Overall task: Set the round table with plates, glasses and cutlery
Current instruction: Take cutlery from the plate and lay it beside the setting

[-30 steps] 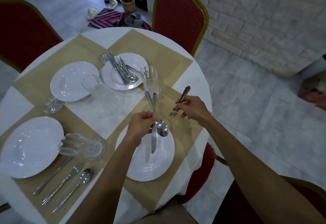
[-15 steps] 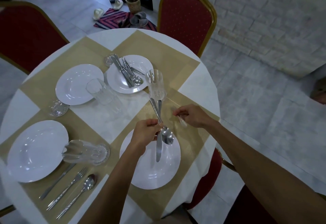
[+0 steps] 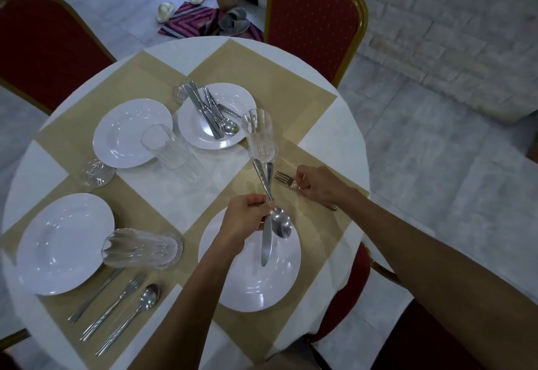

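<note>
Left hand (image 3: pixel 247 218) is above the near plate (image 3: pixel 256 282), fingers (image 3: pixel 257 202) curled tight round a knife (image 3: pixel 266 241) and a spoon (image 3: pixel 281 225) gripped together at mid-handle. Knife blade and spoon bowl hang down over the plate, handles point up toward the far edge. Right hand (image 3: pixel 320 184) is over the placemat (image 3: pixel 320 232) by the right edge of the worktop (image 3: pixel 329 125), fingers pinching a fork (image 3: pixel 283 179) by the handle, tines pointing left. The fork is low over the mat; cannot tell if it touches. A tall glass (image 3: pixel 259 136) stands upright just beyond the held handles, at the mat's far corner. Far plate (image 3: pixel 233 98) toward the far edge carries a cutlery heap (image 3: pixel 208 110). Another plate (image 3: pixel 128 133) sits left of it with a tumbler (image 3: pixel 168 148) upright at its right rim. Left plate (image 3: pixel 58 244) near the left edge has a tipped glass (image 3: pixel 142 248) lying on its side against its right rim. A laid cutlery set (image 3: pixel 116 302) of knife, fork and spoon lies side by side toward the near edge.
</note>
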### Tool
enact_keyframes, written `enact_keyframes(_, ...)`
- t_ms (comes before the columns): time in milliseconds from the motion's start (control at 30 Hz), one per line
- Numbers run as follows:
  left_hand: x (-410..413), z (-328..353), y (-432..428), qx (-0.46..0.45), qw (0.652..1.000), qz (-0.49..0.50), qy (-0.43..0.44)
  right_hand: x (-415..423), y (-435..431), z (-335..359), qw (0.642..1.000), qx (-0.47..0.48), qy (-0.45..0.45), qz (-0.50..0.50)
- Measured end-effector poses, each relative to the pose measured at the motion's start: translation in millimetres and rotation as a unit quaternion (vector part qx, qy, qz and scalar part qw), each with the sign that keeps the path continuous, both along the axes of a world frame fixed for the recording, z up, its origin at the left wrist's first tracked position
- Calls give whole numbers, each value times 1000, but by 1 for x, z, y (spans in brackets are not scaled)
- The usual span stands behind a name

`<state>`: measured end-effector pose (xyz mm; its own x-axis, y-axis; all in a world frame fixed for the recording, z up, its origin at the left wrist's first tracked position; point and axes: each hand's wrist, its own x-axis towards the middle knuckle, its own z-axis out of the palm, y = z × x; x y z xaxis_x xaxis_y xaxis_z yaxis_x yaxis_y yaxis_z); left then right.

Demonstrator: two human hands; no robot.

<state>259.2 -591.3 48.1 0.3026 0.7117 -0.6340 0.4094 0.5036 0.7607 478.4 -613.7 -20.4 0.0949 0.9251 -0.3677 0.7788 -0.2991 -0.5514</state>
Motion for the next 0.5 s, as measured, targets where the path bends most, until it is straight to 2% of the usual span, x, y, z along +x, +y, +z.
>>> enact_keyframes(233, 0, 1, -3, 5, 1000, -3, 13, -7, 4, -12, 999, 17, -39, -21)
enact_keyframes(500, 3, 8, -4, 6, 1000, -5, 15, -9, -3, -16, 997, 27, -45, -57)
